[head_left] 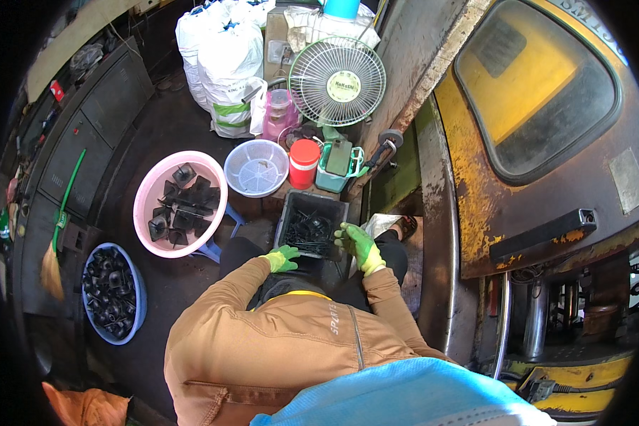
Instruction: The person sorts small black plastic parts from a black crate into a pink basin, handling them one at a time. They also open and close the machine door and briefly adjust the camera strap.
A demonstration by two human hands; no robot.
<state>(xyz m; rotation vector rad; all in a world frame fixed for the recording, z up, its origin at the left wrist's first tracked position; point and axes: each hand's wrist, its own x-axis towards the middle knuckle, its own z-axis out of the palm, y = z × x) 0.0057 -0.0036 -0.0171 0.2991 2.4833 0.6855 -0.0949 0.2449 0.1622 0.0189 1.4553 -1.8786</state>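
Both my hands wear yellow-green gloves. In front of my lap stands a black rectangular bin [339, 206] holding a tangle of small, thin black parts [309, 228]. My left hand [283, 258] rests by the bin's near left corner, its fingers stretched out and nothing visible in them. Beside the bin's near right side, my right hand [359, 246] is raised, fingers apart, with no object seen in it. A pink tub [143, 226] to the left contains several black pieces with square flanges [184, 206].
Further left, a blue tub [142, 298] is full of black parts. Beyond the bin sit a white basket [257, 167], a red jug [304, 163], a green-and-white container [337, 167] and a fan [337, 82]. A yellow machine with a windowed door [539, 213] stands close on the right.
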